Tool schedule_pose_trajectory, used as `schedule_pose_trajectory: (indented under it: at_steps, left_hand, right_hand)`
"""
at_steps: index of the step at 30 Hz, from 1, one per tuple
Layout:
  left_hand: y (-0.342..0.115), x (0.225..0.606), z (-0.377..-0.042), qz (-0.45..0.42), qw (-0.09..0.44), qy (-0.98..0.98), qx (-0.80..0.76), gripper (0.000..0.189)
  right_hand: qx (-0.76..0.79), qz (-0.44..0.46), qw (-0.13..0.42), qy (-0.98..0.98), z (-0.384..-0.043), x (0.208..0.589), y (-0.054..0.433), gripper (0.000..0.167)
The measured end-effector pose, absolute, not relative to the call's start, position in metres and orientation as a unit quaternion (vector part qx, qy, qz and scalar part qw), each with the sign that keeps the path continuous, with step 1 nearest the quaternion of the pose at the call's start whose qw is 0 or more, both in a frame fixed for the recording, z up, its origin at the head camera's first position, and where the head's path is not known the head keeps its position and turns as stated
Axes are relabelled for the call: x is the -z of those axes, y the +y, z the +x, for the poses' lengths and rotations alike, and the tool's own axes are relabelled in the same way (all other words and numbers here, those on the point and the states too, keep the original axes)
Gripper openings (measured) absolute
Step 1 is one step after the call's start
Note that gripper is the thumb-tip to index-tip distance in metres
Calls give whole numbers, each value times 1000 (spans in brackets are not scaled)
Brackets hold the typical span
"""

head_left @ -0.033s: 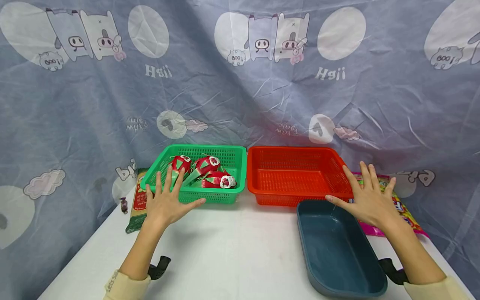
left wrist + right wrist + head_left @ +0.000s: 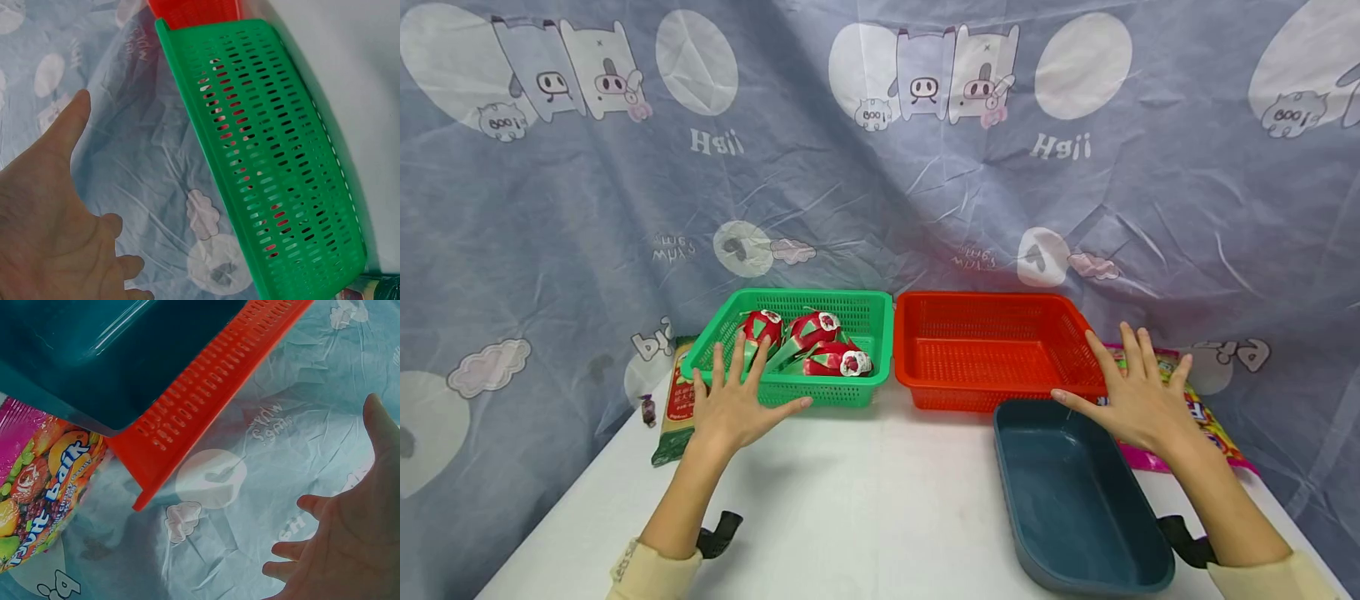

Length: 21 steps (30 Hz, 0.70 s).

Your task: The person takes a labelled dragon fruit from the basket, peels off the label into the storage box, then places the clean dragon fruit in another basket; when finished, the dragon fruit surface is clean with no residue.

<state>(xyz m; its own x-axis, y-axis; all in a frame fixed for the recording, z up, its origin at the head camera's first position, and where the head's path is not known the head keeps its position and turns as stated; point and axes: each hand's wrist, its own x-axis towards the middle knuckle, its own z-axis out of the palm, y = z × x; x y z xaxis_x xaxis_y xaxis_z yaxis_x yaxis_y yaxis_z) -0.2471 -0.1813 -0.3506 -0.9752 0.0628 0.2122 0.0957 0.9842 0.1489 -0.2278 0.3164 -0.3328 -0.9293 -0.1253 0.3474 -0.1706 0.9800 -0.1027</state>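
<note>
Green basket (image 2: pixel 820 392) stands toward the back of a white table (image 2: pixel 865 500), left of a red basket (image 2: pixel 955 399) and just beside it; 3 red dragon fruits (image 2: pixel 827 360) with green stalks lie inside the green basket. Left hand (image 2: pixel 730 410) is raised near the green basket's front left corner, fingers spread wide, thumb out to the side, grasping nothing; the left wrist view shows it apart from the basket.

Right hand (image 2: pixel 1138 407) is held likewise, fingers splayed and grasping nothing, near the red basket and over the far end of a dark blue tub (image 2: pixel 1075 500); the right wrist view shows it apart from both. A bright snack bag (image 2: pixel 1213 427) lies right of the tub; a green-and-red packet (image 2: pixel 681 400) and a small wrapped sweet (image 2: pixel 648 410) lie at the table's left edge; a printed blue-grey curtain (image 2: pixel 880 192) hangs behind.
</note>
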Motion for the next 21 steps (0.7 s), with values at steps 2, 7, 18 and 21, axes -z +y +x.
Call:
schedule_pose_trajectory:
  at_steps: [2, 7, 18, 21]
  left_hand:
    - [-181, 351, -247, -42, 102, -991, 81, 109]
    - [-181, 351, -246, -44, 99, -990, 87, 109]
    - [-188, 347, -248, -39, 135, -977, 159, 100]
    - [-191, 350, -250, -32, 169, -964, 200, 95]
  right_hand:
    - [-66, 75, 172, -980, -228, 333, 317, 99]
    - [-65, 76, 176, -979, -227, 331, 317, 98]
    - [-86, 97, 193, -973, -235, 307, 293, 97]
    - [-104, 116, 199, -968, -244, 294, 275, 99]
